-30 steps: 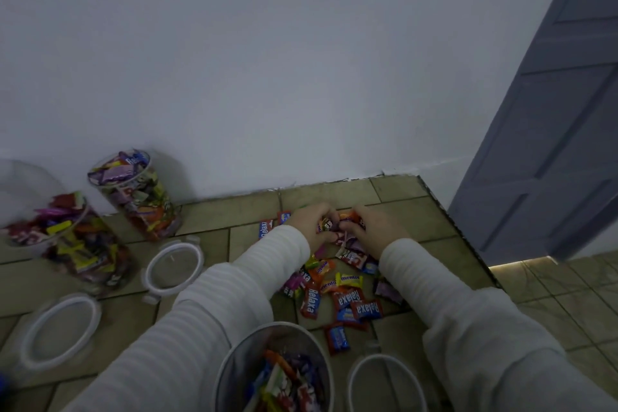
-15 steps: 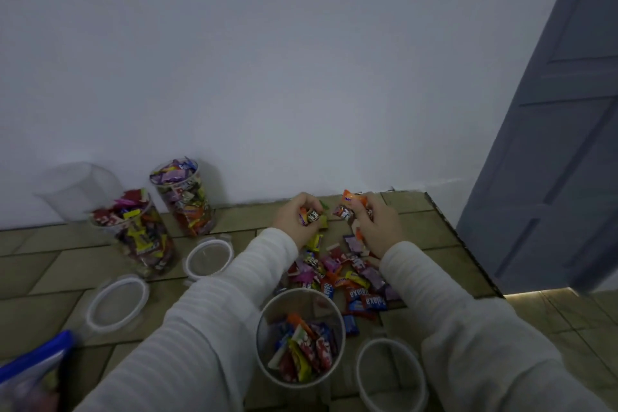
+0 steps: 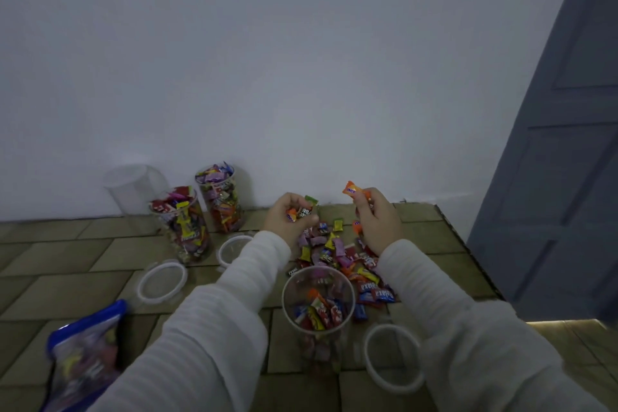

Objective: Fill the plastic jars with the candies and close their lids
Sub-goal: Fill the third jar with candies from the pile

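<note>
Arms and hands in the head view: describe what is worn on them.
Both arms wear long, loose sleeves of white fabric with fine horizontal ribbing: the left sleeve and the right sleeve. The cuffs end at the wrists. The left hand and the right hand are bare; no gloves, rings or watch show.

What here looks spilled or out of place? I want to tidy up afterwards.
Loose candies lie scattered on the floor tiles beyond the open jar, a working pile rather than an accident. Three lids lie off their jars, and two full jars stand uncapped by the wall. Nothing looks damaged.
</note>
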`<action>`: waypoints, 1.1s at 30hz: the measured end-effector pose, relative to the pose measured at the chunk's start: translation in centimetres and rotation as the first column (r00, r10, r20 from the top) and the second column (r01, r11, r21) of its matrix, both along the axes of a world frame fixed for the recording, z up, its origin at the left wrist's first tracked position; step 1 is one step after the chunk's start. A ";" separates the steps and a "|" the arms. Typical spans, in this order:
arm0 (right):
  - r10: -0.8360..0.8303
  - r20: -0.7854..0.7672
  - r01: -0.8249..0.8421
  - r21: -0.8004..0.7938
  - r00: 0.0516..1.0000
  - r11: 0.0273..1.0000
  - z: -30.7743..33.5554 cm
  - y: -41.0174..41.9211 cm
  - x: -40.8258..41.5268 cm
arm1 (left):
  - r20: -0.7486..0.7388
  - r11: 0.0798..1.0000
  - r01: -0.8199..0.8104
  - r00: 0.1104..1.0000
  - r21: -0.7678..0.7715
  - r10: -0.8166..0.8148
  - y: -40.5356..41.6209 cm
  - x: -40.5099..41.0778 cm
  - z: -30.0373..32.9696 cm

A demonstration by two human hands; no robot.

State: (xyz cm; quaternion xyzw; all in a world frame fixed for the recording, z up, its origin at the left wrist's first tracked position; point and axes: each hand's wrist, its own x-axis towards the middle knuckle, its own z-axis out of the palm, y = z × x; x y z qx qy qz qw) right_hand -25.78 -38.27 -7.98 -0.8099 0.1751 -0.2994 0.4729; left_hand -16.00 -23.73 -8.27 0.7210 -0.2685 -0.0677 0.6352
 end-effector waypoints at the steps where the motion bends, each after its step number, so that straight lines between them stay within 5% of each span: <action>1: 0.002 0.024 -0.003 0.024 1.000 1.000 0.5 0.4 -0.2 | -0.015 1.000 -0.005 1.000 -0.022 0.005 0.2 -0.3 0.3; 9: 0.048 0.170 -0.075 0.155 0.984 0.985 3.6 3.8 -2.1 | -0.038 0.982 -0.056 0.998 -0.179 0.050 1.4 -2.2 1.7; 14: 0.025 0.316 -0.150 0.379 0.948 0.913 4.7 5.4 -3.4 | -0.083 0.972 -0.076 0.995 -0.223 0.059 1.7 -4.1 2.8; 25: 0.068 0.363 -0.285 0.588 0.929 0.757 4.4 7.9 -4.3 | -0.117 0.944 -0.106 0.991 -0.312 0.073 3.5 -7.4 3.7; 33: 0.009 0.293 -0.188 0.590 0.956 0.785 4.1 9.3 -4.6 | -0.015 0.960 -0.073 0.997 -0.270 0.071 5.0 -8.4 2.5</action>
